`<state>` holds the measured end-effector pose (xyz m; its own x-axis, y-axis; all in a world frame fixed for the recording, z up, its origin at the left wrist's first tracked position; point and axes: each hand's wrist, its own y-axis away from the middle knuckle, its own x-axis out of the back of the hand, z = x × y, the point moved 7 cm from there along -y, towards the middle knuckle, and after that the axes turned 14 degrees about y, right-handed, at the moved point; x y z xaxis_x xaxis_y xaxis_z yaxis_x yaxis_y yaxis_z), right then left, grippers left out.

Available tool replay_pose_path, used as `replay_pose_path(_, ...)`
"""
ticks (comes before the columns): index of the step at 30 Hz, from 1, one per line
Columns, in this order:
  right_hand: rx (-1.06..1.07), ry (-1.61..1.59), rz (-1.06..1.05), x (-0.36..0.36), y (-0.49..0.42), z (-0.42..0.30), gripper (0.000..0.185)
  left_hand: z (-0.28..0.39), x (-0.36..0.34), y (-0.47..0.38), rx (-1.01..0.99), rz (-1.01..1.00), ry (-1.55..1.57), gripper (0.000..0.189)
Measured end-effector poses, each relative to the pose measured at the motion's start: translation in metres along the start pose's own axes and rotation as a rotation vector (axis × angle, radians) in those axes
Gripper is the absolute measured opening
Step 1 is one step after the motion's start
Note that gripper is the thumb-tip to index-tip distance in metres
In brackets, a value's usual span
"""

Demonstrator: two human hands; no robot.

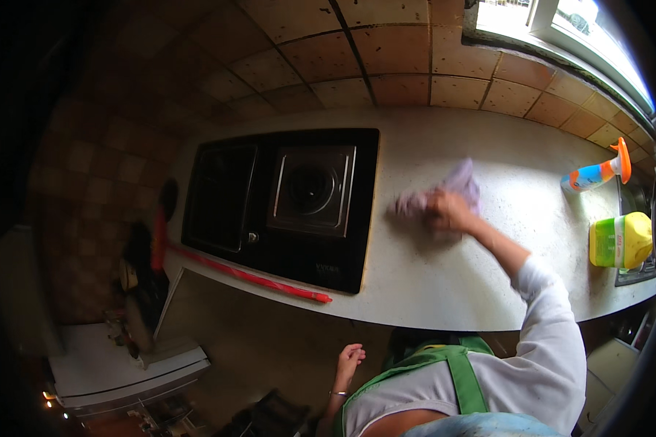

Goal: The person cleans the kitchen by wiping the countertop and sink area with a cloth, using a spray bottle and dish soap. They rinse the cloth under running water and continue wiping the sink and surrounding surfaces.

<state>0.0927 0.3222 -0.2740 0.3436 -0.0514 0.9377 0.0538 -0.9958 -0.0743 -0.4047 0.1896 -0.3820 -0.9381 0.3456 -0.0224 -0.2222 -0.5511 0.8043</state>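
Note:
My right hand [449, 211] grips a pale purple cloth [466, 180] and presses it on the white countertop [503, 295], right of the black gas hob [311, 262]. The cloth is bunched and blurred, with part of it spread beyond my fingers. My left hand [351, 355] hangs in front of the counter's edge, near my green apron [393, 366]. Its fingers are half curled and I see nothing in them; a bracelet circles the wrist.
A blue spray bottle [587, 177] with an orange trigger and a yellow jug [607, 243] stand at the right beside the sink [628, 278]. A red stick-like object [262, 281] lies along the counter's front edge. Tiles [396, 90] cover the back wall below a window [596, 49].

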Motion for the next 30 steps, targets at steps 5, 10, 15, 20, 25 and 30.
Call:
replay_pose_path(5, 0.070, -0.215, -0.362, -0.017, 0.050, -0.113, 0.024, 0.012, -0.016, -0.007, -0.047, -0.063, -0.022, 0.022)
replay_pose_path(10, -0.153, -0.047, 0.108, 0.089, 0.003, 0.021, 0.031, 0.026, 0.006, 0.003, -0.057, 0.027, -0.057, 0.022)
replay_pose_path(15, -1.004, 0.176, -0.066, 0.138, 0.050, 0.262, 0.071, 0.011, 0.023, 0.022, -0.016, 0.075, -0.083, 0.023)
replay_pose_path(20, -1.253, 0.466, 0.317, 0.071, 0.044, 0.264, 0.072, -0.009, 0.014, 0.025, 0.051, 0.023, -0.144, 0.024)
replay_pose_path(25, -0.817, 0.474, 0.313, 0.040, 0.003, 0.163, 0.045, -0.007, 0.006, 0.012, 0.031, -0.014, -0.090, 0.020)
replay_pose_path(30, -0.321, 0.252, 0.460, -0.001, 0.011, -0.039, 0.038, 0.024, 0.006, -0.008, -0.063, -0.084, -0.213, 0.021)
